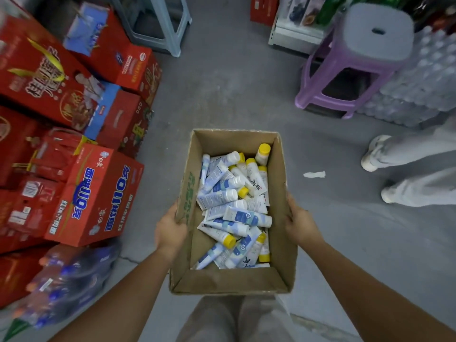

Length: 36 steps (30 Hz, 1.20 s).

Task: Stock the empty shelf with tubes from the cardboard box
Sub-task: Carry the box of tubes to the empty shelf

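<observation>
Holding the cardboard box (232,280) off the floor, gripping its left wall with the left hand (170,230) and its right wall with the right hand (299,224), fingers curling round the rims. Carrying the tubes (234,208) loose inside, heaped in a jumble. Risking a tilt and a spill, given that soft, flexing cardboard. Standing between the red cartons (96,193) and another person's shoes (375,154), risking a bump. Facing the purple stool (345,70) farther off; seeing no empty shelf yet.
</observation>
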### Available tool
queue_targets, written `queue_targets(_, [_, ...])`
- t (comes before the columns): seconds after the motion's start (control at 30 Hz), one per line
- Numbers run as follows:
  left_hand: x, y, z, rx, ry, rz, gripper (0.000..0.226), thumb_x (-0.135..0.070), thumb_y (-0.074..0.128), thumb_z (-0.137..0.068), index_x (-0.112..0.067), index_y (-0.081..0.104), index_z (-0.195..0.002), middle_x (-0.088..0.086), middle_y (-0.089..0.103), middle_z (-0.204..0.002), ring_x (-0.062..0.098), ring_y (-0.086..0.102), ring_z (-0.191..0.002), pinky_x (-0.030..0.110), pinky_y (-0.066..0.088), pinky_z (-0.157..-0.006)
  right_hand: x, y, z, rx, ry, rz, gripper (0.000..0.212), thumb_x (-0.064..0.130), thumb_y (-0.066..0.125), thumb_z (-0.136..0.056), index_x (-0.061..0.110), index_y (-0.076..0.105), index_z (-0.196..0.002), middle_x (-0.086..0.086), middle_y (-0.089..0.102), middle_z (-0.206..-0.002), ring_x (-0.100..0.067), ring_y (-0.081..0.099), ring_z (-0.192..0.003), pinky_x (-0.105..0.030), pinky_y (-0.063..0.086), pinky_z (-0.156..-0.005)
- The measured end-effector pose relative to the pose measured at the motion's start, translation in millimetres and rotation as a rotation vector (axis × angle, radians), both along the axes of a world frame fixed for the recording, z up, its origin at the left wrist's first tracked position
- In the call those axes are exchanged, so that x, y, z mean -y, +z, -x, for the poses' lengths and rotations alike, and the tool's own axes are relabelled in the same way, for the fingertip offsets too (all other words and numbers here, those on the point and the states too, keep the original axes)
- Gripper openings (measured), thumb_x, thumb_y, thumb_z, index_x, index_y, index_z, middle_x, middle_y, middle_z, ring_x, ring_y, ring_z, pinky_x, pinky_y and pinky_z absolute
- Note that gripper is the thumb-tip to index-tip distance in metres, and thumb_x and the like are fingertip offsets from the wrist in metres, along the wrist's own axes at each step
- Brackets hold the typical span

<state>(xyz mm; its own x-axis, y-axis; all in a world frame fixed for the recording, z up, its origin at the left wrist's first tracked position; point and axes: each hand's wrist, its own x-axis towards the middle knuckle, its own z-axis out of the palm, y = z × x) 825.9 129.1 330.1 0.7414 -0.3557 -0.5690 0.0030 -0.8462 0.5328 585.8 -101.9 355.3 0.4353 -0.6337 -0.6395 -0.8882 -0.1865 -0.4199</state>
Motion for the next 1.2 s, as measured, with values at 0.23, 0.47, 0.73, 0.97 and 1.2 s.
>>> queue_targets(0.23, [67, 7, -83, 0.014, 0.082, 0.021, 0.062, -0.004, 0.057, -0.087, -0.032, 0.051, -0.143, 0.002, 0.073, -0.113, 0.025, 0.068, -0.102, 0.032, 0.053, -0.091, 88, -8, -103, 0.035, 0.099, -0.019, 0.076, 0.009, 0.048, -0.094, 0.03, 0.009, -0.156, -0.013, 0.065, -0.111, -0.023, 0.06, -0.086, -0.03, 0.05, -0.079])
queue_targets(0.47, [145, 18, -168, 0.042, 0.171, 0.04, 0.056, -0.005, 0.06, -0.087, -0.03, 0.057, -0.138, -0.004, 0.073, -0.103, 0.02, 0.068, -0.094, 0.03, 0.052, -0.083, 186, 3, -210, 0.057, 0.19, -0.007, 0.075, 0.009, 0.049, -0.094, 0.03, 0.012, -0.156, -0.013, 0.066, -0.112, -0.026, 0.063, -0.093, -0.028, 0.048, -0.076])
queue_targets(0.73, [233, 26, -271, 0.07, 0.191, 0.058, 0.06, -0.002, 0.057, -0.086, -0.028, 0.056, -0.14, 0.0, 0.073, -0.112, 0.023, 0.068, -0.099, 0.034, 0.054, -0.086, 281, 14, -319, 0.052, 0.225, -0.009, 0.076, 0.009, 0.048, -0.092, 0.033, 0.013, -0.155, -0.008, 0.067, -0.103, -0.022, 0.062, -0.083, -0.032, 0.052, -0.072])
queue_targets(0.97, [307, 25, -371, 0.059, 0.203, 0.077, 0.062, -0.001, 0.058, -0.087, -0.03, 0.054, -0.141, -0.001, 0.074, -0.111, 0.019, 0.067, -0.093, 0.031, 0.054, -0.081, 358, 26, -422, 0.021, 0.236, -0.023, 0.076, 0.009, 0.048, -0.094, 0.031, 0.01, -0.156, -0.011, 0.065, -0.119, -0.024, 0.063, -0.097, -0.032, 0.051, -0.08])
queue_targets(1.2, [393, 34, -466, 0.063, 0.193, 0.086, 0.057, -0.004, 0.058, -0.089, -0.032, 0.056, -0.138, -0.005, 0.073, -0.101, 0.02, 0.066, -0.088, 0.03, 0.05, -0.072, 447, 38, -518, 0.02, 0.25, 0.013, 0.08, 0.011, 0.049, -0.089, 0.035, 0.012, -0.155, -0.01, 0.067, -0.119, -0.026, 0.065, -0.098, -0.041, 0.054, -0.088])
